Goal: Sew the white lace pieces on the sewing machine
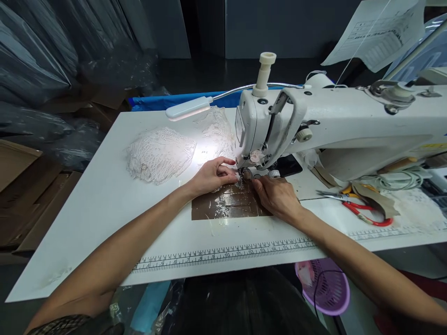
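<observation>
A white sewing machine stands over the table, its presser foot and needle area low between my hands. My left hand reaches in from the left, thumb and fingers pinched at a small piece of white lace beside the foot. On the right, my right hand rests palm down with its fingers curled in by the foot; what they hold, if anything, is hidden. Brown tape covers the table below the hands. More white lace lies behind the left hand, next to a gathered lace bundle.
Red-handled scissors and a dark phone lie right of the machine's head. A lamp shines on the lace. A printed ruler runs along the front edge. Below hangs a purple basket. Cardboard boxes stand left.
</observation>
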Available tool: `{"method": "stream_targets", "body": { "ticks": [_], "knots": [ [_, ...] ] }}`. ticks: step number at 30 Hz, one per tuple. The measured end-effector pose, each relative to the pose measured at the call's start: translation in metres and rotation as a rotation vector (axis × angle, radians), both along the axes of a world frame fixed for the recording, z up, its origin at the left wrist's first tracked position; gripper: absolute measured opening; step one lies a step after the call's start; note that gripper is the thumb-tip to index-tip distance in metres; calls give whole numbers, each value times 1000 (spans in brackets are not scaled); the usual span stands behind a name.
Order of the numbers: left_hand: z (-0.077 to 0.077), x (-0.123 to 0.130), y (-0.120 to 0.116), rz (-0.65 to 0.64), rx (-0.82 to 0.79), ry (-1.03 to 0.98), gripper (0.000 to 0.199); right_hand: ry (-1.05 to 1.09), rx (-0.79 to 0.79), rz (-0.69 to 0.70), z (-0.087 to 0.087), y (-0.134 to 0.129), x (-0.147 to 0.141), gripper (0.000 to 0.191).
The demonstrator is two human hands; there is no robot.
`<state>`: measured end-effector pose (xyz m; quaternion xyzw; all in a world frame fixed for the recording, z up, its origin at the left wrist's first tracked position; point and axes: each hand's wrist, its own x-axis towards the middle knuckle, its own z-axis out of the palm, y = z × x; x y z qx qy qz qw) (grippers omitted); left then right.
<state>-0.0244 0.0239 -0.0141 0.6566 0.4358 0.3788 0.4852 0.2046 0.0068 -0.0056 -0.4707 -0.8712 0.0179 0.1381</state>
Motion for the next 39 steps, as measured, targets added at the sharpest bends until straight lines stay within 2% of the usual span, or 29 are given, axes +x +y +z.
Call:
{"method": "stream_targets", "body": {
  "ticks": [7, 16, 21, 26, 31, 35, 39],
  "knots": [
    [1, -5, 2, -33, 5, -26, 34, -36, -61, -43, -2, 9, -18, 47],
    [-1, -4, 4, 16, -37, -56, 39, -38, -84, -11, -6, 19, -19, 42],
    [-3, -4, 4, 17, -43, -24, 40, 0, -25, 38, -11, 23, -19, 39],
    [-5, -4, 4, 14, -23, 2, 39, 22, 38, 114, -14, 25, -20, 47],
    [-5, -2, 3, 29, -31, -5, 41, 39, 41, 86, -18, 25, -24, 49],
    [-5, 0, 2, 43, -73, -22, 45, 95, -57, 34, -16, 27, -26, 52],
    [-1, -1, -3, 23, -36, -2, 51, 217, -203, 117, -5, 23, -15, 46]
  ]
}}
